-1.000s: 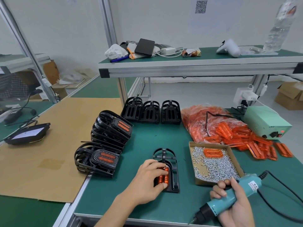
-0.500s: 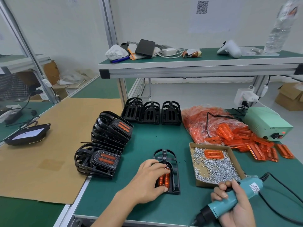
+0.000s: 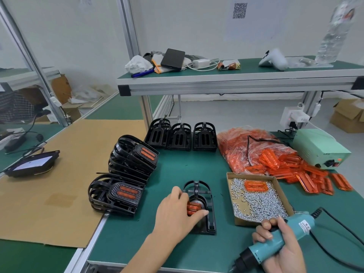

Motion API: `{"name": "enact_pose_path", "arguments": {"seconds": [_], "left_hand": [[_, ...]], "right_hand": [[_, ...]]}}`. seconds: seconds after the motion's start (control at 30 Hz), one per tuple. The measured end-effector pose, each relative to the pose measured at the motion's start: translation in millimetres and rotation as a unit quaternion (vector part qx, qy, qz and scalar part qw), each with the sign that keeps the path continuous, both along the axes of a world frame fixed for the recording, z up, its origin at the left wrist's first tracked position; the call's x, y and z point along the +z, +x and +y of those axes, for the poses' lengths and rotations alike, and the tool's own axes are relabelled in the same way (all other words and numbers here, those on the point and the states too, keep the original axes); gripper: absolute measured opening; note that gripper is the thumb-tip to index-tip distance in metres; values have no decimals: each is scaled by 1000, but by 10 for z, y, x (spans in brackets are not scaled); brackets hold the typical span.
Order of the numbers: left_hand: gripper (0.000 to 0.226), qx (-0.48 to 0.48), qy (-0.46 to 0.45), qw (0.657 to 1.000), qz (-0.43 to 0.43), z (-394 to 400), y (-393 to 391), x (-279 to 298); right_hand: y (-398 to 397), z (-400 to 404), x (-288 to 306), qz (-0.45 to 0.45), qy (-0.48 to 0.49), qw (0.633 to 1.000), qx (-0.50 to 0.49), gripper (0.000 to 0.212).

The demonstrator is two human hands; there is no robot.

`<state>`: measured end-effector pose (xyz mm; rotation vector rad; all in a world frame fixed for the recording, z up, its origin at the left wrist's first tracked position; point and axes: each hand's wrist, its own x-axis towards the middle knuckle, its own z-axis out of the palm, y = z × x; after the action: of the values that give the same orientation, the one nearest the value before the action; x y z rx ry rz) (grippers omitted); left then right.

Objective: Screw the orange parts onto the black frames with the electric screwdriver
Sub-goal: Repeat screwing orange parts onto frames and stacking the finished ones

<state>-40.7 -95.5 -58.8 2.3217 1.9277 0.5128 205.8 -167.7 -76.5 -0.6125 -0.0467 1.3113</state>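
Observation:
A black frame (image 3: 209,217) lies flat on the green bench in front of me. My left hand (image 3: 177,213) covers its left half, fingers curled round an orange part (image 3: 192,207) set in the frame. My right hand (image 3: 283,251) grips a teal electric screwdriver (image 3: 275,239) at the lower right, its black tip pointing down-left, well clear of the frame. A cardboard tray (image 3: 280,196) of several silver screws sits right of the frame, with one orange part (image 3: 256,186) lying on the screws.
Finished frames with orange inserts are stacked at the left (image 3: 126,186). Three bare black frames (image 3: 180,137) stand at the back. A bag and loose pile of orange parts (image 3: 275,160) lie at the right, beside a pale green power box (image 3: 319,152). The screwdriver cable (image 3: 334,229) trails right.
My left hand has shifted slightly on the frame, fingers closing further over the orange part. The screwdriver stays low at the right, held the same way.

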Motion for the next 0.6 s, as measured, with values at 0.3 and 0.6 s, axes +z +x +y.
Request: {"name": "enact_pose_path", "arguments": {"seconds": [0.3,0.6], "left_hand": [[73,6,14,999,39,-50,14,-35],[43,-103,-15,994,19,-92,-190,-28]], "right_hand": [[-8,-31,58,1,3,1000,-1,28],[-18,-32,83,-3,-2,1000,1,26]]}}
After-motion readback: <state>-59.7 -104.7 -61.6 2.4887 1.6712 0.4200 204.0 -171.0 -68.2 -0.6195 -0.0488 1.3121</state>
